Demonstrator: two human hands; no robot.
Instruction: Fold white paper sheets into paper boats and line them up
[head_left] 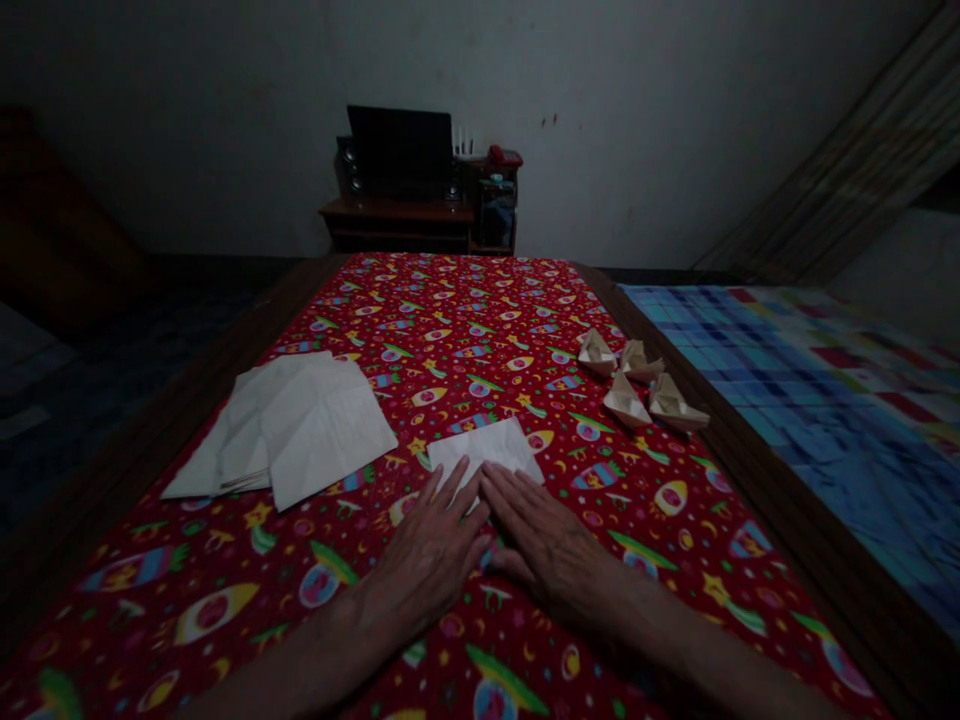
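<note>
A folded sheet of pale paper [491, 442] lies flat on the red patterned cloth in front of me. My left hand [439, 535] rests on its near left part, fingers stretched out and slightly apart. From the other side my right hand [544, 530] lies flat on the near right part, its fingers extended and close together. The fingertips of both hands meet near the paper's middle and cover its near edge. To the left is a fanned pile of creased paper sheets [322, 425]. Several folded paper boats [626, 400] stand in a cluster on the right.
The red cloth [480, 330] covers a long table with dark wooden edges [750, 450]. Beyond its far end stands a desk with a black monitor [401, 150], speakers and a red telephone [505, 156]. A bed with a blue plaid cover [712, 340] is on the right.
</note>
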